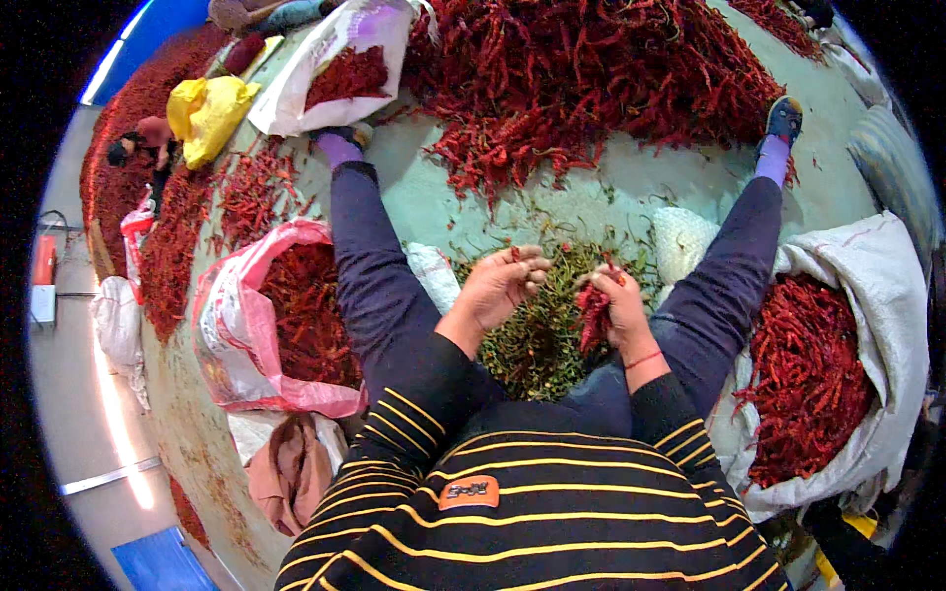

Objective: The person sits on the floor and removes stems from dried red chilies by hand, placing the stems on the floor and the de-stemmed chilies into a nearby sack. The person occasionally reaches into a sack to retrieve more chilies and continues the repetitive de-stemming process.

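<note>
My right hand [621, 303] is closed round a small bunch of dried red chilies [593, 317], which hang down from the palm side. A short gap to its left, my left hand [500, 288] has its fingers curled in, with a small red bit of chili [514, 254] showing at thumb and fingers; most of it is hidden. Below both hands, between my legs, lies a heap of green-brown chili stems [537, 340]. Ahead of it, a large pile of dried red chilies [591, 79] spreads over the floor.
At my left knee stands a pink-and-white sack [222, 335] of red chilies; at my right, a white sack [887, 286] holds more. Farther left are another white sack [281, 103], a yellow bag [207, 113] and a person [153, 138] beside more chilies.
</note>
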`<state>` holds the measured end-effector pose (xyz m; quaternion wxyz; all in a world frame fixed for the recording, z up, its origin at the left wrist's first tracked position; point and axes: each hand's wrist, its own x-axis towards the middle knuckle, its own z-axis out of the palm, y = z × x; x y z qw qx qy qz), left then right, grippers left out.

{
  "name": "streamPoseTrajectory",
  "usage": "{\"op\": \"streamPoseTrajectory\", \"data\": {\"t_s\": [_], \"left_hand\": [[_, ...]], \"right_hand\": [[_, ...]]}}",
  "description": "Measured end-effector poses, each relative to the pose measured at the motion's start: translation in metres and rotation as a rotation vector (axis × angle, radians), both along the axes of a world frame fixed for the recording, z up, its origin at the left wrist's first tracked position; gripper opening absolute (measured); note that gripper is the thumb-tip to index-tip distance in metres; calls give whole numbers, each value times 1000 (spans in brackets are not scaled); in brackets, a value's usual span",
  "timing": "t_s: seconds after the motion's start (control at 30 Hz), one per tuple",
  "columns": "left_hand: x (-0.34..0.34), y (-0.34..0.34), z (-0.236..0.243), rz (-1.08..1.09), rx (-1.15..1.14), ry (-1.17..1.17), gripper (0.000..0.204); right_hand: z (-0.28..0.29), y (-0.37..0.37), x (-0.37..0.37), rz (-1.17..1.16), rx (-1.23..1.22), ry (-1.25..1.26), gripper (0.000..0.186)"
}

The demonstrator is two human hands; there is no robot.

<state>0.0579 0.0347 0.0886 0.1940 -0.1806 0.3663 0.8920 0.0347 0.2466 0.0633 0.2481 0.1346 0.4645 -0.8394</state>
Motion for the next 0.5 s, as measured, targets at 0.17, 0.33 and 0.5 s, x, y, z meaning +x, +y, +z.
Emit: {"op": "streamPoseTrajectory", "data": {"t_s": [0.17, 0.33, 0.5], "left_hand": [[2, -2, 19, -168, -162, 136, 53], [8, 5, 3, -384, -619, 423, 57], [-29, -34, 0, -229, -739, 288, 58]], "right_hand": [[3, -3, -7, 152, 94, 84, 22], [35, -39, -8, 482, 325, 278, 17], [-4, -63, -28, 200, 523, 396, 11]]}}
